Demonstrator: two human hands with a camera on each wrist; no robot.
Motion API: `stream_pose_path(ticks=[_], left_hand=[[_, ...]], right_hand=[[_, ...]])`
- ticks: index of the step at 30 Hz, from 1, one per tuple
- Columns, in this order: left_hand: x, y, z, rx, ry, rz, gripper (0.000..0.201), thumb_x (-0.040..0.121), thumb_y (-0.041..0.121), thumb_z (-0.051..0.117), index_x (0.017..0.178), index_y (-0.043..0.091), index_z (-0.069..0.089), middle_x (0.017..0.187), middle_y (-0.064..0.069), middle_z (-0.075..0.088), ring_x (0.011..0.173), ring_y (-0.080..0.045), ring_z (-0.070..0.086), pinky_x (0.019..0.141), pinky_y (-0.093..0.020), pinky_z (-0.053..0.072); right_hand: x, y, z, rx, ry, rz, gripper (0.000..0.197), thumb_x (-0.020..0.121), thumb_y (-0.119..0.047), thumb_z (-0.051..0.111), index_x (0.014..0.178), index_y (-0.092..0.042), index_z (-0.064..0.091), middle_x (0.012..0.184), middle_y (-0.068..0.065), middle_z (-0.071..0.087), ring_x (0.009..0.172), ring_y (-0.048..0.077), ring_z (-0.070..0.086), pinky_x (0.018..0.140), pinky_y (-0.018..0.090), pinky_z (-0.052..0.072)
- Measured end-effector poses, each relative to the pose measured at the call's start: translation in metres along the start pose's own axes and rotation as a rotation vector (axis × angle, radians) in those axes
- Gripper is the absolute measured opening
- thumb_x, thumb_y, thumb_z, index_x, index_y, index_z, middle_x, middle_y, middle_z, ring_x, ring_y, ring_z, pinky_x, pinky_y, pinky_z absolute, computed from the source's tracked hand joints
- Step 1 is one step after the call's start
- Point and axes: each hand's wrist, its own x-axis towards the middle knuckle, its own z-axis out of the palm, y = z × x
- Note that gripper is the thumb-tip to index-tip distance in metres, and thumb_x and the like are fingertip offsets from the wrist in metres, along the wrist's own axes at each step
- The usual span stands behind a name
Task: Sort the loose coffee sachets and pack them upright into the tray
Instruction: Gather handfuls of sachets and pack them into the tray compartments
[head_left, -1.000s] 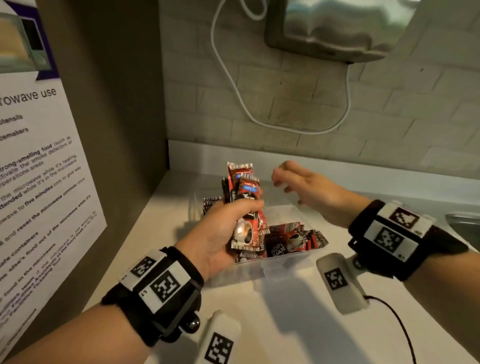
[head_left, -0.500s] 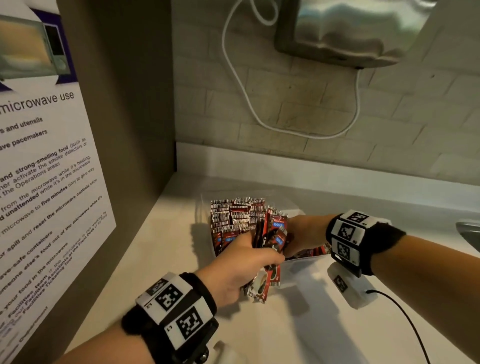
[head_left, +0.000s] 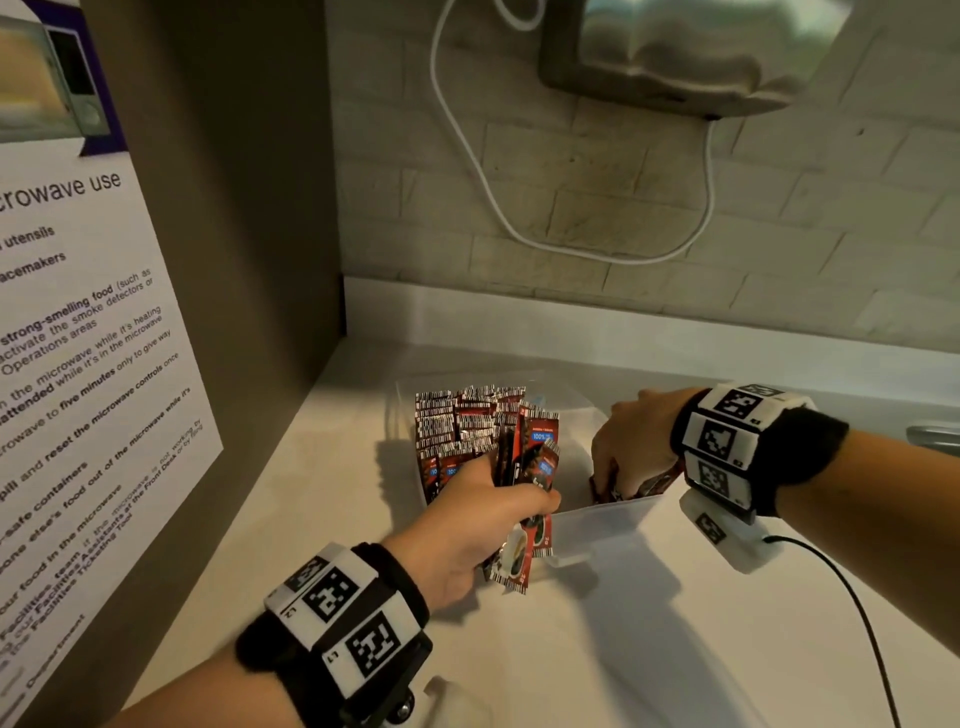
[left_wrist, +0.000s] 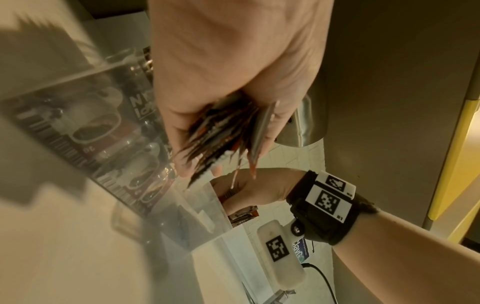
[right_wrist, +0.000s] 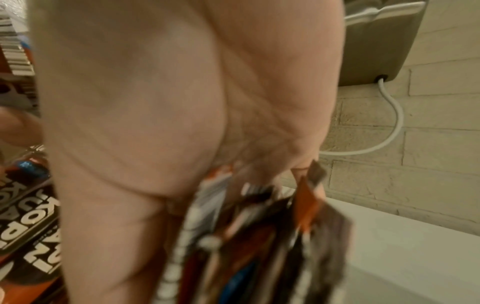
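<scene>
Packing step: gathering loose sachets into bundles; squaring each bundle's edges, then sliding it in on end against the standing row, should keep it upright.
Left hand (head_left: 483, 525): clenched round a fanned bundle of sachets (head_left: 524, 478) above the near wall of the clear tray (head_left: 602, 525).
Right hand (head_left: 631, 447): down inside the tray, grasping more sachets (right_wrist: 259, 246).
Packed row (head_left: 462, 421): upright at the tray's left end.
Readable writing: "100%" on a blue patch; the side notice (head_left: 78, 364) reads "strong-smelling food" and "five minutes".
</scene>
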Motion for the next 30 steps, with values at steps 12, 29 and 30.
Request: stream_pose_path(ticks=[12,29,30], left_hand=[[0.002,0.002,-0.017,0.051,-0.015,0.003,0.028,0.078,0.012,0.078,0.103,0.021,0.068,0.099,-0.006,0.074,0.097,-0.025,0.070,0.095,-0.047,0.052],[-0.001,0.003,-0.027,0.029,-0.027,0.000,0.045,0.065,0.014,0.083,0.108,0.016,0.069,0.099,-0.010,0.075,0.096,-0.030,0.071,0.094,-0.051,0.053],[-0.001,0.003,-0.026,0.029,-0.028,0.001,0.047,0.063,0.016,0.083,0.108,0.017,0.069,0.100,-0.010,0.075,0.097,-0.030,0.071,0.095,-0.051,0.052]], right_hand=[[-0.013,-0.016,-0.010,-0.043,-0.072,-0.064,0.040,0.091,-0.034,0.053,0.131,-0.037,0.052,0.123,-0.009,0.058,0.107,0.014,0.049,0.101,0.036,0.035],[-0.010,-0.016,-0.007,0.069,-0.073,-0.085,0.044,0.094,-0.041,0.053,0.135,-0.025,0.052,0.130,0.000,0.056,0.100,0.012,0.048,0.057,0.015,0.029],[-0.010,-0.015,-0.007,0.074,-0.074,-0.080,0.045,0.093,-0.042,0.053,0.135,-0.026,0.051,0.131,-0.001,0.055,0.104,0.012,0.048,0.063,0.018,0.033]])
